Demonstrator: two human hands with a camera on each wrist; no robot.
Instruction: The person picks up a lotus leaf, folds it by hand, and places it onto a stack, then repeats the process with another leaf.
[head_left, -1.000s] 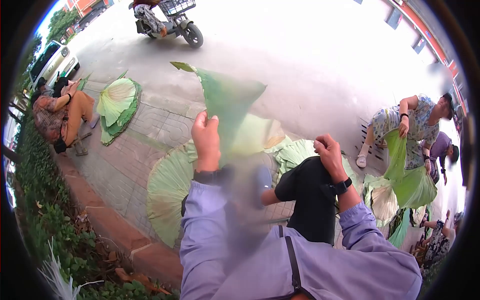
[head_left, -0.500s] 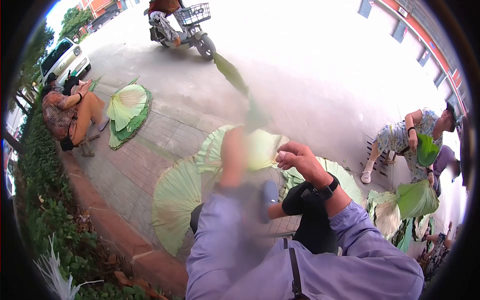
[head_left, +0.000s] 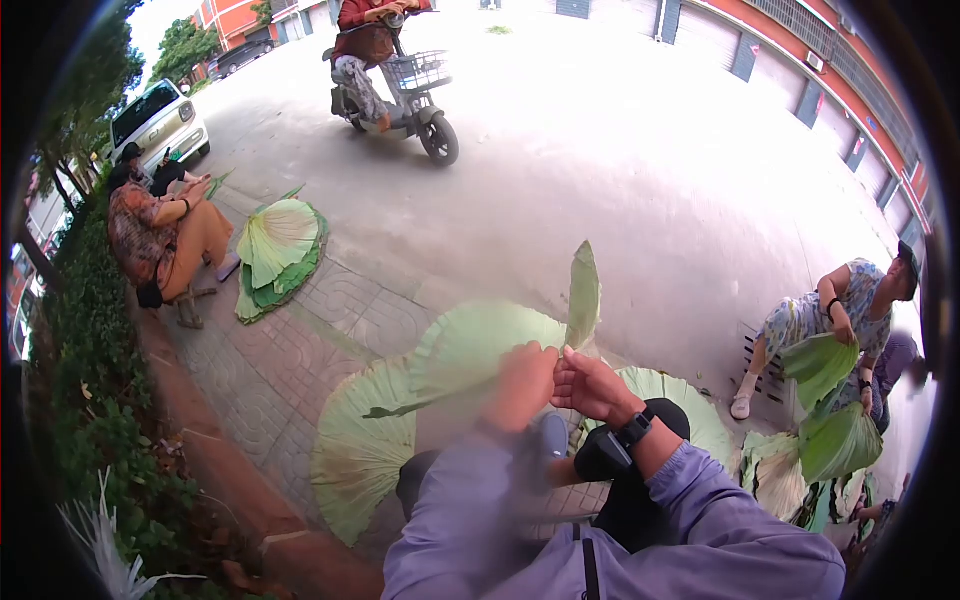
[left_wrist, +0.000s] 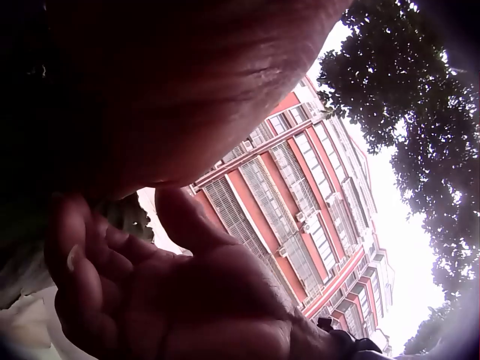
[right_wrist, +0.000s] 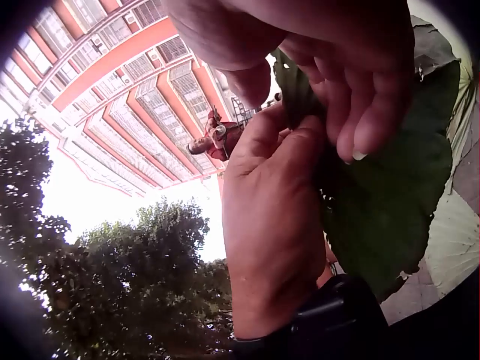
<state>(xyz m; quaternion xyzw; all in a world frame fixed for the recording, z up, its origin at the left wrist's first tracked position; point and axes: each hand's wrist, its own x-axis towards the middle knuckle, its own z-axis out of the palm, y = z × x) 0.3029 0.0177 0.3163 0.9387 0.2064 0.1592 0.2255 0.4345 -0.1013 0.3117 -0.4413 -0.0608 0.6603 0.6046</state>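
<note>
My left hand and right hand meet, curled, both pinching a green leaf near a pale leaf.

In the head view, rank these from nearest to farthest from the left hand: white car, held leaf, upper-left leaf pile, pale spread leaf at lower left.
From the left hand:
1. Held leaf, in its grip.
2. Pale spread leaf, lower left.
3. Leaf pile, farther out, upper left.
4. White car, upper left, beyond the pile.
</note>
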